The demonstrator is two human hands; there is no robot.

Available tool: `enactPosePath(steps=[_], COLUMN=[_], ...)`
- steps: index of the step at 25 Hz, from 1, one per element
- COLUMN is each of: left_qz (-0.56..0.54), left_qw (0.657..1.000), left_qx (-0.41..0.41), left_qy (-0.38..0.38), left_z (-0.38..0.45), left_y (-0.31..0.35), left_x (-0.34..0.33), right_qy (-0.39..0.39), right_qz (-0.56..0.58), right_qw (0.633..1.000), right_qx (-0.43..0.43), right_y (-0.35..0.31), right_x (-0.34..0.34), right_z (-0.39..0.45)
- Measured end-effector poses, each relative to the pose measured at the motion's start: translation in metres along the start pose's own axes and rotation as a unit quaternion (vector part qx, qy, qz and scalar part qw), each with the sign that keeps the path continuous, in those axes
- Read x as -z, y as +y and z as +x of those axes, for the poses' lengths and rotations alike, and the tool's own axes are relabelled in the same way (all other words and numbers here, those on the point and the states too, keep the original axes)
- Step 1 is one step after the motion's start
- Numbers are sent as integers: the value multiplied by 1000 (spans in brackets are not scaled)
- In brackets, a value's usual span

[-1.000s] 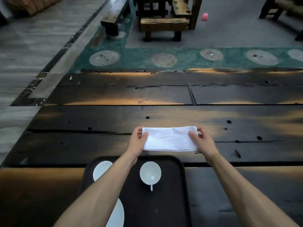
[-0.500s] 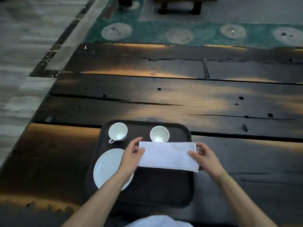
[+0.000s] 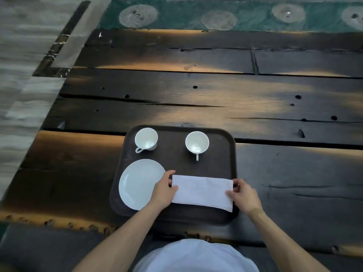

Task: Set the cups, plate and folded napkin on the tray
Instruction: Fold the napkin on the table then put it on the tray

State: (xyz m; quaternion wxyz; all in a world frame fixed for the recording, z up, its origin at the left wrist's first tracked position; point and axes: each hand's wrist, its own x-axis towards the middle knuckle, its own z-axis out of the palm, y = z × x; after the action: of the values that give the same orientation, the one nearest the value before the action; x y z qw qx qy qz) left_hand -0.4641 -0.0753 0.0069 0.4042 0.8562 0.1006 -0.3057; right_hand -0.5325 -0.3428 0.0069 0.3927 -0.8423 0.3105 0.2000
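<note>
A dark rectangular tray (image 3: 222,138) lies on the wooden table near its front edge. Two white cups stand at the tray's back: the left cup (image 3: 146,138) and the right cup (image 3: 197,142), both upright with handles toward me. A white plate (image 3: 137,183) rests on the tray's front left. The folded white napkin (image 3: 202,190) lies low over the tray's front right, beside the plate. My left hand (image 3: 164,190) pinches its left end and overlaps the plate's right rim. My right hand (image 3: 242,195) pinches its right end.
The table is made of dark, cracked planks (image 3: 196,99) with knot holes. Its left edge drops to a grey floor (image 3: 23,46). Beyond the far edge lies a green floor strip with round stones (image 3: 218,19). My white shirt (image 3: 196,256) shows at the bottom.
Both hands have brought the napkin from the table beyond the tray back over the cups and down to the tray's front right. The view has tilted downward.
</note>
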Motion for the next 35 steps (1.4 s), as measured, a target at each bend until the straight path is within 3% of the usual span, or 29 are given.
enactPosePath(steps=[5, 11, 24, 28, 35], left_qz=[62, 186, 463, 509, 501], left_qw=[998, 981, 880, 845, 828], left_qx=[0, -32, -62, -139, -237], left_qy=[24, 49, 79, 86, 81], left_z=[5, 7, 8, 12, 18], left_y=[-4, -2, 5, 1, -16], left_x=[-8, -13, -28, -27, -18], right_qy=[42, 64, 22, 16, 12], right_qz=[-98, -257, -364, -395, -428], right_qw=[994, 963, 924, 902, 879], right_qx=[12, 51, 115, 174, 211], right_y=[-5, -14, -19, -16, -9], right_x=[-6, -10, -6, -4, -2], right_z=[-3, -3, 12, 10, 14])
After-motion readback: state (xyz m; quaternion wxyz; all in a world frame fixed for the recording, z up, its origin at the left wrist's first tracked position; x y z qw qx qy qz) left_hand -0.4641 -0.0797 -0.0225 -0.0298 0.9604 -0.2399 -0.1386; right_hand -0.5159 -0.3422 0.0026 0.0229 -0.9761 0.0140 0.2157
